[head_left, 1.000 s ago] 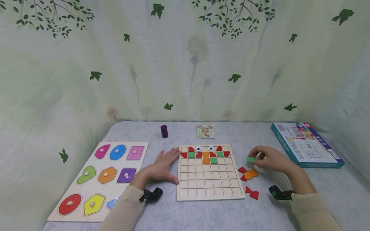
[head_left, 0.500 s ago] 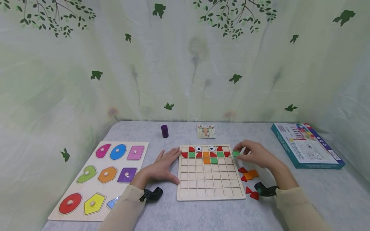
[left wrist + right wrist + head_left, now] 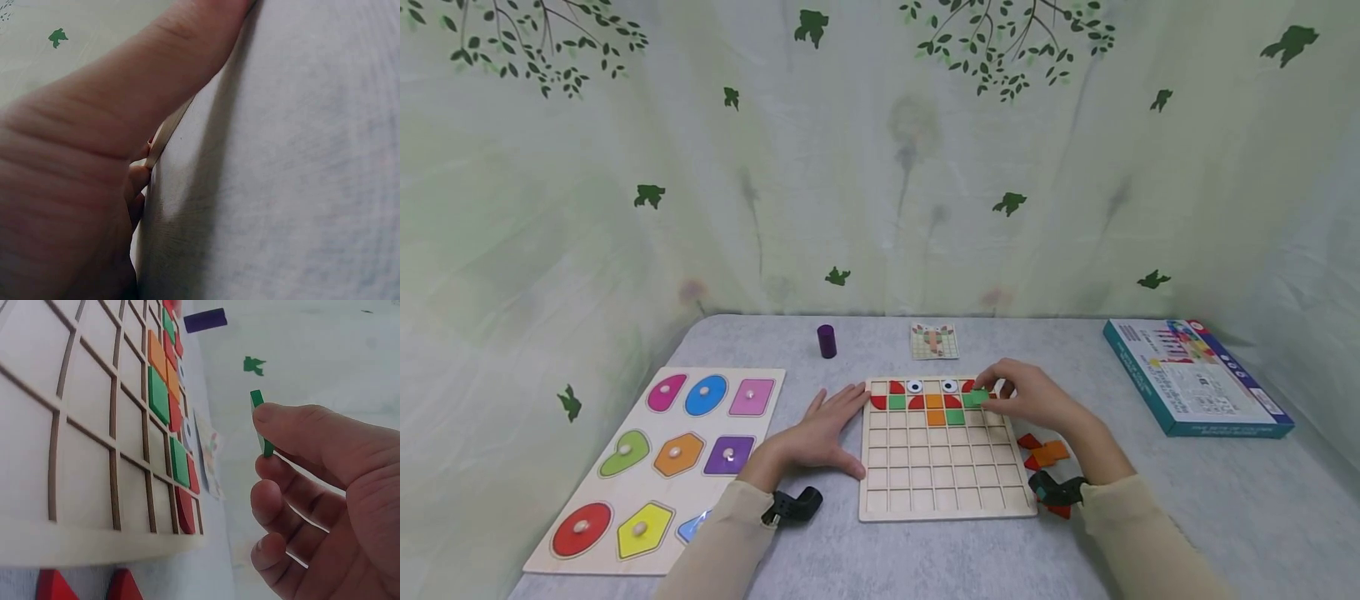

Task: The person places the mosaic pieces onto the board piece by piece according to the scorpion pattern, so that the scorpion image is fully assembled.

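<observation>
A wooden grid board [image 3: 946,475] lies flat in the middle of the table, its upper rows partly filled with red, green and orange tiles and two eye tiles. My left hand [image 3: 820,433] rests at the board's left edge, fingers spread, fingertips and thumb touching the rim. Over the upper right part of the board, my right hand [image 3: 1026,394] pinches a green square tile [image 3: 261,425] between thumb and forefinger. In the right wrist view this tile is seen edge-on, above the board; the other fingers curl loosely below it.
Loose red and orange tiles [image 3: 1051,452] lie right of the board, partly behind the right wrist camera. A shape puzzle board [image 3: 655,492] with knobs is at left. Behind stand a purple cylinder [image 3: 827,342] and a pattern card [image 3: 934,342]. A box [image 3: 1198,379] lies at right.
My right hand has carried the green tile leftward from beside the loose tiles to over the board's upper right. The left hand has stayed at the board's edge.
</observation>
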Demonstrator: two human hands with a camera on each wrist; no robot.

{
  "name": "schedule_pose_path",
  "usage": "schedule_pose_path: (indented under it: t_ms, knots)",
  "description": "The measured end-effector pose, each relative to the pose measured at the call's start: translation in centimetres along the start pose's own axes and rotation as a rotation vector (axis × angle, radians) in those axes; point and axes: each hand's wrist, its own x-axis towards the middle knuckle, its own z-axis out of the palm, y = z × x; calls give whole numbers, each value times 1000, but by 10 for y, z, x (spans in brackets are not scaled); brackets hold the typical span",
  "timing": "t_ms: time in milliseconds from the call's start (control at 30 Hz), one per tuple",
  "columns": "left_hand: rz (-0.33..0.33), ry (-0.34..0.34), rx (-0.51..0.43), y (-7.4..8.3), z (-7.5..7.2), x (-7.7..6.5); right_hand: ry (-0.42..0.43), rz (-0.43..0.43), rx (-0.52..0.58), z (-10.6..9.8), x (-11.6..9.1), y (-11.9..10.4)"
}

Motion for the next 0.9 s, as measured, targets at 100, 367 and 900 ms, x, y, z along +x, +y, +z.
schedule_pose_path:
  t_ms: [100,367,900]
  knots:
    - [1,1,1,0,0,0,-12,-11,15,4,3,-3]
    - [-3,-1,1,-1,1,0,-30,-49,15,16,10,-8]
    - [-5,-6,-1,-1,0,1,-56,-60,-2,43,24,-28]
